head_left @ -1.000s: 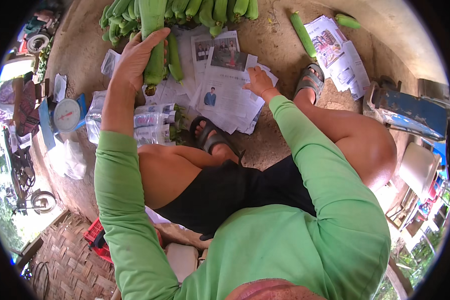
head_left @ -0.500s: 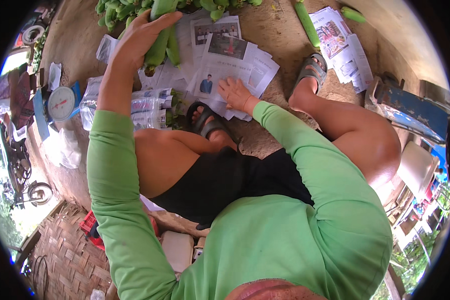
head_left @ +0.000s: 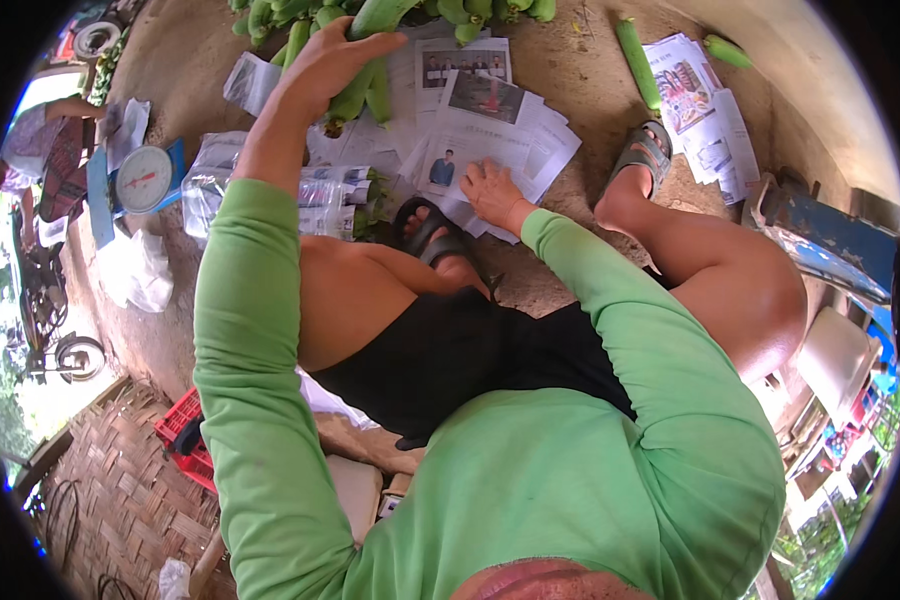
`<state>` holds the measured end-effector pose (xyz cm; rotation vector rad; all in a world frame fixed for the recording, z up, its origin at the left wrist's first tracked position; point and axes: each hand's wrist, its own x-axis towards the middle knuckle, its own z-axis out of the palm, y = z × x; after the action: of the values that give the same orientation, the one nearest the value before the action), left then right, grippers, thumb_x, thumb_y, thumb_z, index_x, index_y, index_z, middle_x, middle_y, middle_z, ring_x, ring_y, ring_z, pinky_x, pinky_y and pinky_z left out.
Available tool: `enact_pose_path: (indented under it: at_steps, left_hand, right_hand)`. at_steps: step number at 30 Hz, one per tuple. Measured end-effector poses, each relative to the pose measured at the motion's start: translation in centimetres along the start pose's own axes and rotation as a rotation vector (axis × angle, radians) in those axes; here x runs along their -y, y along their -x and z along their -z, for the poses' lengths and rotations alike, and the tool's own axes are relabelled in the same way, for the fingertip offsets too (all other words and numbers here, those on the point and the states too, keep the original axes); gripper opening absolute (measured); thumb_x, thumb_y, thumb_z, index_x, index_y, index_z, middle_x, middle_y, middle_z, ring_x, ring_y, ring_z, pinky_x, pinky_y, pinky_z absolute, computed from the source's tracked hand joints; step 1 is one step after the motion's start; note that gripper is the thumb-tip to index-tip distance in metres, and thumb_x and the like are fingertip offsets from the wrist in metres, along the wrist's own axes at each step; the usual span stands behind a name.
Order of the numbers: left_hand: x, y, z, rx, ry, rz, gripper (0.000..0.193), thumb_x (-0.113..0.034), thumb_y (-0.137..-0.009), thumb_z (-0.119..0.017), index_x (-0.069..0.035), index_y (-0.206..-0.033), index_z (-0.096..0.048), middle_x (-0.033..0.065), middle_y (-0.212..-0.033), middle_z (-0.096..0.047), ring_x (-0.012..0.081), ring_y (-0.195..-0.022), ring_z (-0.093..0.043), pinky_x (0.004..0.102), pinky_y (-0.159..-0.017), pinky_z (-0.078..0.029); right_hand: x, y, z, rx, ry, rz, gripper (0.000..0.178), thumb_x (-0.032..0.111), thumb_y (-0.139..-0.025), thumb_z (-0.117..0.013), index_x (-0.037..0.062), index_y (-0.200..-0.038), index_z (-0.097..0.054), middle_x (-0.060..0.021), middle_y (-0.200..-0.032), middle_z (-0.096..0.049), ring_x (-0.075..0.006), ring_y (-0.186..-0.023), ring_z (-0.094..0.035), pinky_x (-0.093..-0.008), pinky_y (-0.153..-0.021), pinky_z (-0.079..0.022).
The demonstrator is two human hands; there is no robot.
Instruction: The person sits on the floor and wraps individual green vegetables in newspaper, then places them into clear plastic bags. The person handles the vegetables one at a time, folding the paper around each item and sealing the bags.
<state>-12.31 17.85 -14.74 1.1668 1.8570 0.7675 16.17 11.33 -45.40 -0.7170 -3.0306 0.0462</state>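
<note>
My left hand (head_left: pixel 332 68) is wrapped around a long green luffa gourd (head_left: pixel 378 18) at the far left of the papers, the thumb stretched across it. Blunt ends of green gourds (head_left: pixel 350 106) show under this hand. On the overlapping printed sheets (head_left: pixel 475 135) rests my right hand (head_left: pixel 492 195), its bent fingers apart and their tips touching the paper. Between my left forearm and left foot lies a clear plastic bag (head_left: pixel 215 185) with paper-wrapped bundles (head_left: pixel 322 205) inside.
A gourd pile (head_left: pixel 300 15) lies at the far edge. Right of it are a lone gourd (head_left: pixel 638 65) and more printed sheets (head_left: pixel 705 120). On the left stand a dial scale (head_left: pixel 144 180), a white plastic bag (head_left: pixel 148 270) and a red crate (head_left: pixel 185 430). Another person's arm (head_left: pixel 73 106) shows at far left.
The whole view has shifted, moving the scene slightly right. My right hand's fingers have drawn in and bent over the sheets. My left hand still holds the gourd.
</note>
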Motion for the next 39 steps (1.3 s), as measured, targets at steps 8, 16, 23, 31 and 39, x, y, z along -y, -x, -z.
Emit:
enact_pose_path:
  at_steps: [8, 16, 23, 31, 39]
  left_hand:
    - [1.3, 0.4, -0.2, -0.093, -0.215, 0.092, 0.088, -0.053, -0.081, -0.086, 0.005, -0.141, -0.057, 0.02, -0.127, -0.068, 0.0287, -0.115, -0.067, 0.0412, -0.096, -0.053]
    - [5.2, -2.2, -5.4, 0.131, -0.332, 0.02, 0.084, -0.048, -0.081, -0.086, 0.005, -0.141, -0.059, 0.0235, -0.127, -0.07, 0.0321, -0.114, -0.069, 0.0423, -0.097, -0.054]
    - [13.5, -4.5, -16.0, 0.184, -0.341, -0.032, 0.076, -0.044, -0.077, -0.089, 0.0, -0.134, -0.066, 0.0245, -0.125, -0.072, 0.0404, -0.121, -0.068, 0.0449, -0.103, -0.052]
    - [16.6, -5.5, -23.4, 0.329, -0.182, -0.061, 0.066, -0.042, -0.083, -0.085, 0.002, -0.128, -0.068, 0.0249, -0.125, -0.072, 0.0396, -0.118, -0.069, 0.0447, -0.101, -0.052]
    - [18.8, -7.2, -27.0, 0.542, -0.299, -0.216, 0.048, -0.035, -0.085, -0.08, -0.003, -0.121, -0.074, 0.0228, -0.116, -0.075, 0.0385, -0.11, -0.072, 0.0445, -0.095, -0.054]
  right_hand:
    - [-1.6, 0.4, 0.4, -0.014, -0.094, 0.107, 0.012, 0.019, -0.09, -0.059, 0.0123, -0.089, -0.069, -0.0069, -0.101, -0.063, -0.0318, -0.1, -0.064, -0.048, -0.072, -0.052]
    - [-5.8, 0.4, 3.5, -0.114, 0.047, 0.208, 0.017, 0.019, -0.088, -0.06, 0.0173, -0.074, -0.071, 0.0002, -0.088, -0.064, -0.0242, -0.095, -0.062, -0.0457, -0.076, -0.045]
    - [-6.6, 0.0, 7.2, -0.015, 0.065, 0.098, 0.017, 0.019, -0.087, -0.063, 0.0199, -0.077, -0.078, 0.0024, -0.093, -0.071, -0.0242, -0.099, -0.065, -0.0486, -0.085, -0.045]
    - [-8.0, 2.3, 5.5, 0.031, -0.057, -0.048, 0.014, 0.017, -0.087, -0.063, 0.02, -0.086, -0.077, -0.0002, -0.094, -0.068, -0.0265, -0.097, -0.062, -0.0476, -0.08, -0.047]
    - [-10.2, 1.0, 4.7, -0.018, -0.021, -0.105, 0.013, 0.021, -0.089, -0.064, 0.0208, -0.092, -0.076, -0.0004, -0.101, -0.064, -0.0287, -0.102, -0.06, -0.0479, -0.078, -0.048]
